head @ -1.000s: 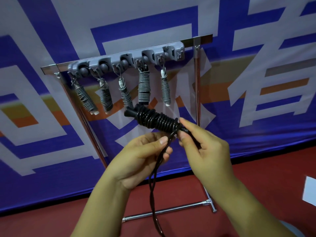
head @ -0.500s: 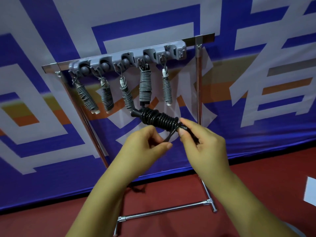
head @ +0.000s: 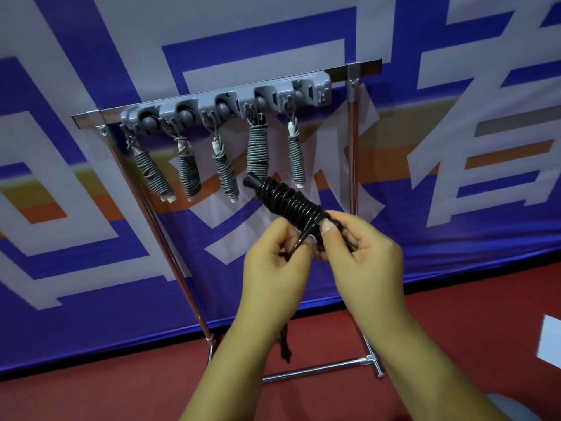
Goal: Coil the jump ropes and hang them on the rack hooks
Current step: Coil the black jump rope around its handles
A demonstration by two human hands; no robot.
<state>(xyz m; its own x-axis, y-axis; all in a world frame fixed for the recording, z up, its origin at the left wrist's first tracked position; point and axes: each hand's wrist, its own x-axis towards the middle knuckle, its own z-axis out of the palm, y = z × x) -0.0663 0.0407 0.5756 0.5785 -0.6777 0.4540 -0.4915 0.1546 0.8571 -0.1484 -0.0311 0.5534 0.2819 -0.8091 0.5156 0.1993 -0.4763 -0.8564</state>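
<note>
A black jump rope point(head: 285, 199) is wound in tight coils round its handles and tilts up to the left. My right hand point(head: 361, 253) grips its lower end. My left hand point(head: 273, 262) pinches the loose black cord just under the coil; the rest of the cord hangs below my left wrist point(head: 285, 344). Behind them stands a chrome rack point(head: 352, 165) with a grey hook strip point(head: 230, 104). Several coiled grey ropes point(head: 257, 150) hang from its hooks.
A blue and white banner point(head: 91, 56) covers the wall behind the rack. The floor point(head: 91, 396) is red. The rack's foot bar point(head: 318, 367) lies low on it. A white sheet point(head: 551, 338) shows at the right edge.
My left hand rose and closed in on the cord beside my right hand. The hanging tail of cord got shorter. The black coil shifted slightly to the right.
</note>
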